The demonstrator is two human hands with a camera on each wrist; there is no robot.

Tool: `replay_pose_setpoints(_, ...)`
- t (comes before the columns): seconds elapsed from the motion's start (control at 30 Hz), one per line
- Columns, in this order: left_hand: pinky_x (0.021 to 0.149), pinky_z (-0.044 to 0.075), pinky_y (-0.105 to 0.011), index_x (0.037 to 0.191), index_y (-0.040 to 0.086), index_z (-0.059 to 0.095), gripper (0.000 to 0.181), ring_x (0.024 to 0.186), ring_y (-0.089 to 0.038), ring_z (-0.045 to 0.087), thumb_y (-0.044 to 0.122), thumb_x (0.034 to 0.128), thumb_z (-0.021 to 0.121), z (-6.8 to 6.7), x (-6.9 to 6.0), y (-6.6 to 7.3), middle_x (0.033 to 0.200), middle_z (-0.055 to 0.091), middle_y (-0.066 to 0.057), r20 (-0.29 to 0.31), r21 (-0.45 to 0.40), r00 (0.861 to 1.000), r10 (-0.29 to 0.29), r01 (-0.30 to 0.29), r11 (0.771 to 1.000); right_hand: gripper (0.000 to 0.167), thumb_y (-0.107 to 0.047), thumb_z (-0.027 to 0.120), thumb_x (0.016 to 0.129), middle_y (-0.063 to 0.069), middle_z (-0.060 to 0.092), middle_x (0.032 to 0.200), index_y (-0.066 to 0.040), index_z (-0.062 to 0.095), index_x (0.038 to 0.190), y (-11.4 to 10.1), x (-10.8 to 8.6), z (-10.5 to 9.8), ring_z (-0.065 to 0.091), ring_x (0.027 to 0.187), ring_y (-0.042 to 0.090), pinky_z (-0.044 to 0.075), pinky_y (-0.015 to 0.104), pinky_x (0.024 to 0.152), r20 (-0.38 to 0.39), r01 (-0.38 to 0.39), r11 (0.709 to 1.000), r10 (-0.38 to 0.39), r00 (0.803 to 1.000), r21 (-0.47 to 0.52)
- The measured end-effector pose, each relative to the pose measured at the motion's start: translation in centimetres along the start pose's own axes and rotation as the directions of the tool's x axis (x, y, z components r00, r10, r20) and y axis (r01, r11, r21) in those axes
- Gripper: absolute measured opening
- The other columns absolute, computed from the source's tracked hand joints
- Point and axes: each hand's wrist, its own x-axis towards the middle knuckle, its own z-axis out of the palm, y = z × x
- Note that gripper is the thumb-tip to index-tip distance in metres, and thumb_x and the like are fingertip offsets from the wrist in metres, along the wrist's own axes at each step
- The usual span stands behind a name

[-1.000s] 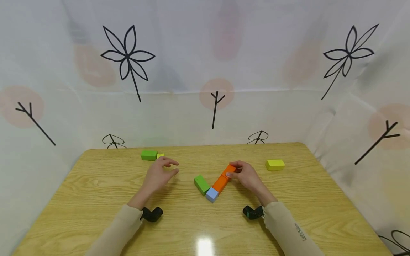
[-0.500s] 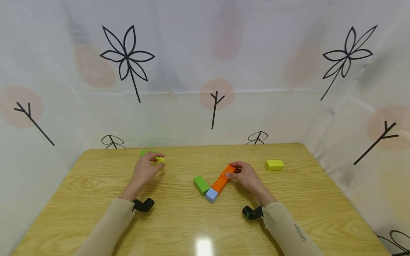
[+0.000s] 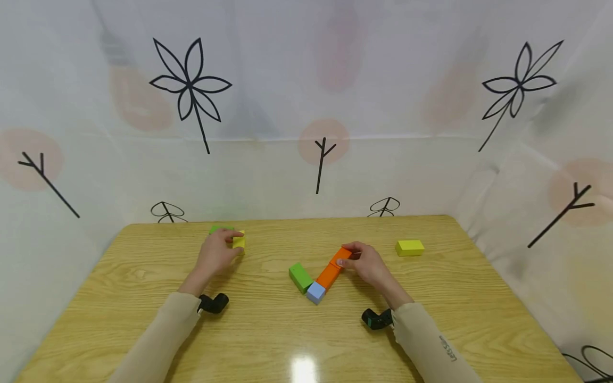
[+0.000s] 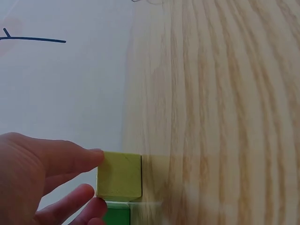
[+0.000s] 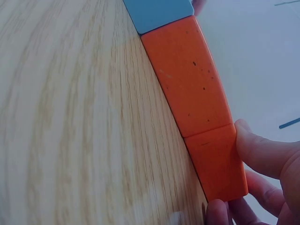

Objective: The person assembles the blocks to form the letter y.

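Note:
My left hand (image 3: 216, 254) reaches to the far left, thumb and forefinger at opposite edges of a yellow block (image 3: 239, 242), pinching it. In the left wrist view the fingertips meet that yellow block (image 4: 119, 176), beside a green block (image 4: 117, 215) mostly hidden. With thumb and fingers, my right hand (image 3: 369, 264) holds the far end of two orange blocks lying end to end; the outer orange block (image 5: 218, 164) touches the inner orange block (image 5: 190, 77). A light blue block (image 3: 316, 292) adjoins their near end. Another green block (image 3: 300, 277) slants away from the blue one.
A separate yellow block (image 3: 409, 248) lies at the back right of the wooden table (image 3: 268, 335). Behind the table hangs a white cloth (image 3: 268, 175) with plant drawings. Black wrist cameras (image 3: 213, 304) jut inward beneath both sleeves.
My left hand has moved left to the yellow block and taken hold of it; the block now shows a longer face. My right hand stays on the orange block.

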Motion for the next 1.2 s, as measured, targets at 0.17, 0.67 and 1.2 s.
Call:
replay_pose_setpoints(0.17, 0.086, 0.052, -0.051, 0.124, 0.002, 0.069, 0.038, 0.109, -0.036, 0.060, 0.015, 0.0885, 0.075, -0.2, 0.5, -0.2, 0.135, 0.054, -0.020, 0.032, 0.039, 0.999, 0.033, -0.034, 0.999, 0.046, -0.014, 0.075, 0.090, 0.012, 0.064, 0.115, -0.003, 0.062, 0.132, 0.1, 0.0, 0.0, 0.059, 0.098, 0.025, 0.050, 0.036, 0.081, -0.002, -0.002, 1.000, 0.002, 1.000, -0.004)
replay_pose_setpoints(0.67, 0.085, 0.053, -0.048, 0.122, -0.001, 0.068, 0.042, 0.103, -0.034, 0.064, 0.015, 0.0854, 0.079, -0.6, 1.7, -0.7, 0.137, 0.052, -0.021, 0.141, 0.038, 0.987, 0.074, -0.080, 0.996, 0.046, -0.014, 0.076, 0.089, 0.012, 0.063, 0.116, -0.003, 0.062, 0.131, 0.1, 0.0, 0.0, 0.059, 0.099, 0.026, 0.051, 0.038, 0.083, -0.002, -0.010, 1.000, 0.010, 1.000, 0.010)
replay_pose_setpoints(1.2, 0.087, 0.052, -0.049, 0.118, 0.010, 0.072, 0.042, 0.108, -0.032, 0.062, 0.032, 0.0840, 0.082, -0.5, 1.1, -0.4, 0.132, 0.055, -0.014, 0.132, 0.019, 0.990, 0.057, -0.060, 0.998, 0.045, -0.014, 0.076, 0.090, 0.012, 0.064, 0.114, -0.003, 0.062, 0.131, -0.2, -0.1, -0.1, 0.059, 0.099, 0.026, 0.050, 0.039, 0.084, 0.006, -0.010, 1.000, 0.010, 1.000, 0.013)
